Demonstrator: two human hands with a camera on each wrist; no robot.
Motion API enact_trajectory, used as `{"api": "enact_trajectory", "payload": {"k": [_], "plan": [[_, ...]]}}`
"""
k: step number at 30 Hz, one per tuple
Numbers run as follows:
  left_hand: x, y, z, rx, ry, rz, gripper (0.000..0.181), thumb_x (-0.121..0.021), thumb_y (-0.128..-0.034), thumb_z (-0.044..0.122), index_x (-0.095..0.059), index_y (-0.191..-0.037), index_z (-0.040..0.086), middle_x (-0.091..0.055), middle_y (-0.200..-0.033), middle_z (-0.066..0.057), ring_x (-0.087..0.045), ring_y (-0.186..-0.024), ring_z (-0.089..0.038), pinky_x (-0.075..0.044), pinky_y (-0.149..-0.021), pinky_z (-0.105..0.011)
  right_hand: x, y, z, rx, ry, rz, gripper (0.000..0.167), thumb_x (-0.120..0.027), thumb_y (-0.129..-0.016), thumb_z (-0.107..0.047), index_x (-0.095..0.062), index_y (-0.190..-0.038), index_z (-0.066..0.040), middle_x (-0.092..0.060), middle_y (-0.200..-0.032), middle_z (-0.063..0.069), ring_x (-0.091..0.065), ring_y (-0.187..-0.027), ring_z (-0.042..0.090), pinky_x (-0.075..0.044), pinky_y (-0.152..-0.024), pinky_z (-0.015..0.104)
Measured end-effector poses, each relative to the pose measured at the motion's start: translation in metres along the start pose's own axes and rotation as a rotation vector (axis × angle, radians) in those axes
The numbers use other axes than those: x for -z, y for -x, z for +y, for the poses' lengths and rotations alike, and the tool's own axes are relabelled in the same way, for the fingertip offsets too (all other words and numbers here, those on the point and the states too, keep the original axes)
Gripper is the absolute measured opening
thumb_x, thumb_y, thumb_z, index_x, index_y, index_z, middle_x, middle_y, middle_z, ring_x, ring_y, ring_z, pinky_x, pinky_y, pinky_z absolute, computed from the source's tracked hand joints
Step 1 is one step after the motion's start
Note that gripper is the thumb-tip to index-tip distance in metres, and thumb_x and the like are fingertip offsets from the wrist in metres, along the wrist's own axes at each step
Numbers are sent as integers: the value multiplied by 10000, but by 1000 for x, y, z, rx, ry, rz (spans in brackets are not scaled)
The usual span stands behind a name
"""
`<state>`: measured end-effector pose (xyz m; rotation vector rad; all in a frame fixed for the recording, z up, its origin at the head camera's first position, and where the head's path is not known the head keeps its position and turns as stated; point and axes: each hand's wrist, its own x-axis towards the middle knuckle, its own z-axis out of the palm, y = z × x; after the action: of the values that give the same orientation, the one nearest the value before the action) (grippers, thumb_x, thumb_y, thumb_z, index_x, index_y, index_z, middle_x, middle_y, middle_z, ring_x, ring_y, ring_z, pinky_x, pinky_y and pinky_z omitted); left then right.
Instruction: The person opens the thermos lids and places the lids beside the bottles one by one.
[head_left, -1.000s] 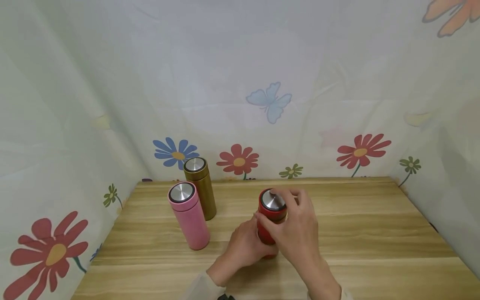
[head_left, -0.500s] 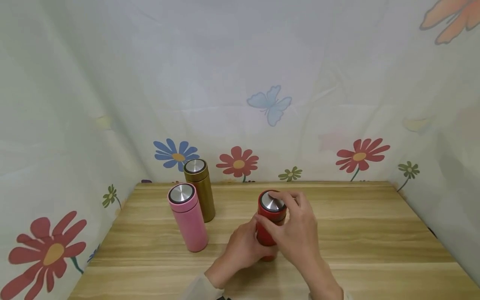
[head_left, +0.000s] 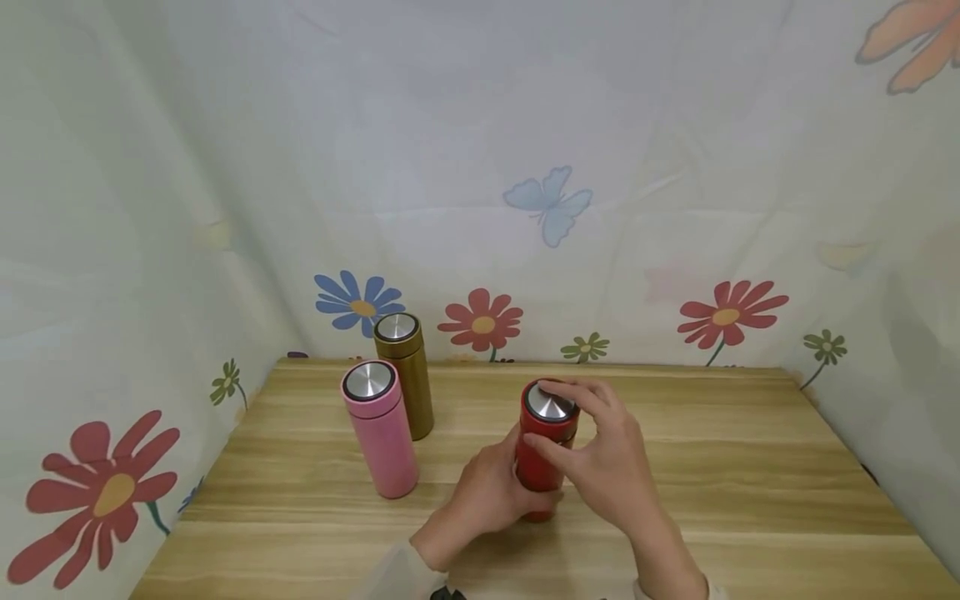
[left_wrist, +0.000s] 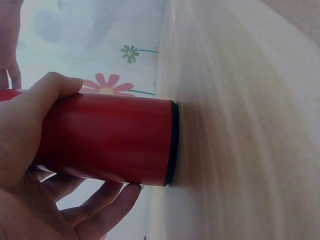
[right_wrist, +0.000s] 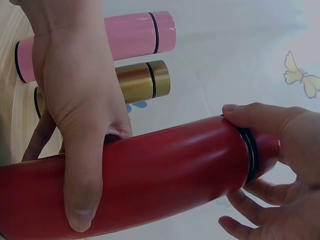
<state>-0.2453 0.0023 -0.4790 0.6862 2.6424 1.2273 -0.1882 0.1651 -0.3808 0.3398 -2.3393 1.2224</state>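
A red bottle [head_left: 542,471] with a silver-topped lid [head_left: 552,405] stands upright on the table. My left hand [head_left: 491,492] grips its body from the left; in the left wrist view that hand [left_wrist: 30,150] wraps around the red body [left_wrist: 110,137] above the black base edge. My right hand [head_left: 615,462] holds the bottle at its lid end, with the thumb on the front just below the lid and fingers over the lid's far right edge. The right wrist view shows the right hand [right_wrist: 295,165] around the lid's black seam, its lower fingers spread.
To the left, a pink bottle [head_left: 386,454] stands upright, with a gold bottle [head_left: 416,392] behind it to the right. Both have silver-topped lids. The wooden table [head_left: 720,467] meets a flower-printed cloth [head_left: 637,250] behind and at the sides.
My right thumb has shifted right across the front of the red bottle, and the right hand has moved slightly right. My left hand keeps its grip. The head view has shifted slightly.
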Motion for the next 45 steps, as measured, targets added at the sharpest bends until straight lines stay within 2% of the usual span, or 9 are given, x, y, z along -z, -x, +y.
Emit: {"api": "enact_trajectory", "payload": {"k": [6, 15, 26, 32, 37, 41, 45], "plan": [[0, 1, 0, 4, 10, -15, 781, -848, -788, 500, -429, -1423, 329, -713, -1203, 94, -671, -1026, -68, -556, -964, -429, 4, -1, 6, 7, -57, -55, 596, -918, -778, -119, -704, -1307, -290, -636, -1315, -13, -642, -1199, 194, -562, -956, 491], [1, 0, 1, -17, 2, -11, 779, -837, -782, 499, -431, -1425, 329, -715, -1176, 97, -667, -993, -45, -560, -927, -397, 10, -4, 14, 78, -78, -112, 595, -885, -819, -125, -676, -1348, -299, -641, -1361, -55, -633, -1230, 147, -537, -1007, 492], [1, 1, 1, -16, -12, 0, 778, -840, -776, 507, -445, -1419, 316, -725, -1169, 77, -673, -983, -56, -559, -928, -395, 12, -4, 16, 83, -117, -150, 614, -856, -835, -83, -654, -1376, -292, -631, -1390, -79, -607, -1263, 139, -505, -1052, 483], [2, 2, 3, -24, -12, 3, 747, -837, -781, 500, -452, -1395, 323, -726, -1165, 76, -674, -988, -65, -555, -922, -395, 12, -5, 17, 109, -125, -141, 678, -869, -809, -56, -619, -1406, -262, -638, -1384, -75, -582, -1287, 141, -477, -1070, 531], [1, 2, 3, -31, -6, 1, 756, -843, -794, 472, -432, -1412, 329, -719, -1198, 72, -677, -1028, -82, -555, -956, -419, 12, -4, 13, 91, -106, -115, 742, -919, -784, -164, -583, -1430, -308, -605, -1385, -59, -555, -1295, 138, -461, -1074, 554], [0, 1, 2, -35, -22, 15, 762, -849, -786, 462, -439, -1412, 316, -728, -1177, 71, -678, -1007, -73, -556, -928, -400, 10, -2, 7, 50, -51, -73, 776, -944, -757, -235, -578, -1430, -358, -574, -1335, -34, -562, -1257, 176, -477, -1035, 579], [0, 2, 2, -30, -27, 25, 769, -852, -773, 468, -452, -1409, 303, -732, -1141, 78, -671, -964, -51, -557, -883, -371, 5, 0, 0, 19, 39, -9, 788, -968, -720, -276, -595, -1408, -359, -555, -1292, -9, -568, -1221, 200, -517, -971, 536]]}}
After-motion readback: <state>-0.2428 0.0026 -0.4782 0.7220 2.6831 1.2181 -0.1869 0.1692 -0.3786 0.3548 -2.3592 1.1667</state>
